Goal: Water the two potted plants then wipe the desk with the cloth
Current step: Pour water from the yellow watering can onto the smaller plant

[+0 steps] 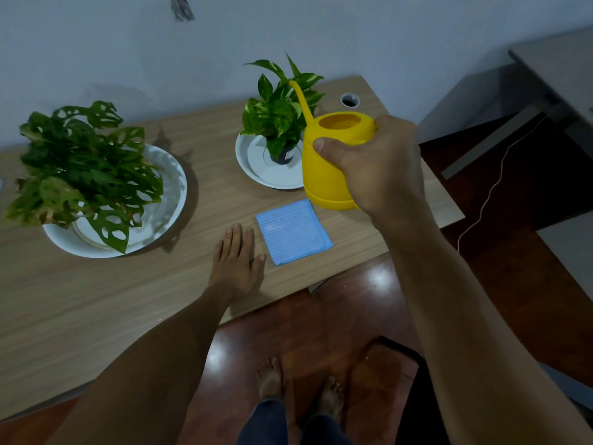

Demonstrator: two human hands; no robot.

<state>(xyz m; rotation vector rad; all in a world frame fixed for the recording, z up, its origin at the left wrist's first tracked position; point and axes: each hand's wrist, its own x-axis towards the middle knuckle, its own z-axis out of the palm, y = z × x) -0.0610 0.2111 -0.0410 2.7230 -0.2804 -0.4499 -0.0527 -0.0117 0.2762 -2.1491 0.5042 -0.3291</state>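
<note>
Gripping the yellow plastic watering can in my right hand, spout among the small pothos leaves; overtilting might flood its white saucer, soaking the blue cloth nearby.

2 potted plants, 2 white saucers, 1 yellow watering can, 1 blue cloth, 1 desk.

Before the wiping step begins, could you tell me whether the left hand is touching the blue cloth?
Apart. The head view shows the left hand flat on the desk, with a strip of bare wood between its thumb and the blue cloth.
</note>
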